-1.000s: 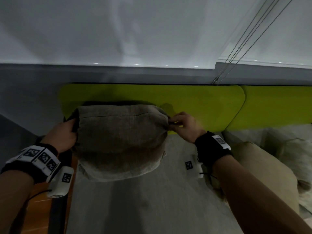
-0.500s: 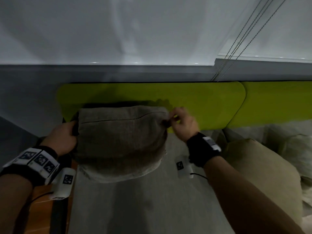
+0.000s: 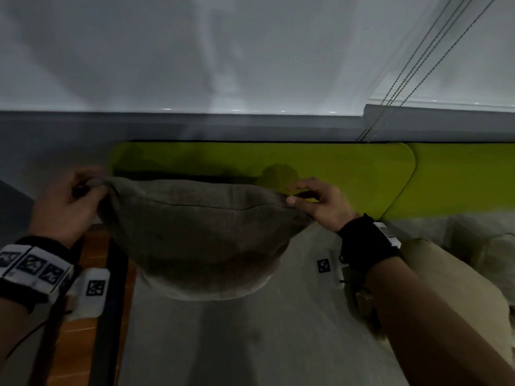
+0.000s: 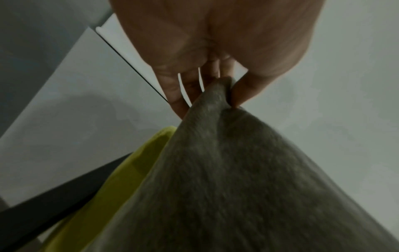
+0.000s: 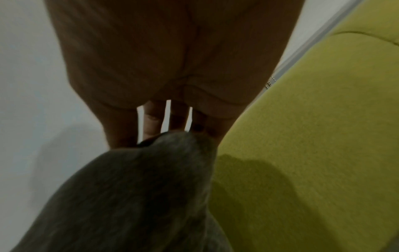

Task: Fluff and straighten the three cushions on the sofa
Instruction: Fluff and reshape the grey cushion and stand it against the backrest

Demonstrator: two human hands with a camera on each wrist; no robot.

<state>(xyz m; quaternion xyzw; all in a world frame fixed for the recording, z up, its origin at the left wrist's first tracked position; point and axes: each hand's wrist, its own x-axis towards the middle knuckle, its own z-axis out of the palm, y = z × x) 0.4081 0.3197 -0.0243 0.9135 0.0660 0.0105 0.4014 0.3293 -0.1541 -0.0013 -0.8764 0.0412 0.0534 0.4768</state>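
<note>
Above sofa seat [image 3: 250, 344]: grey-brown cushion [image 3: 203, 240] sagging, corners pinched by left hand [image 3: 64, 207], right hand [image 3: 323, 204].

Ran slantwise at one o'clock: thin bead cords [image 3: 418, 65], down to a grey ledge [image 3: 195, 126]. Spread above that ledge, from ten to twelve o'clock: a pale wall [image 3: 167, 51]. Showed at eight o'clock: orange-brown wood [image 3: 92, 246], just beside a black strip [image 3: 111, 344].
</note>
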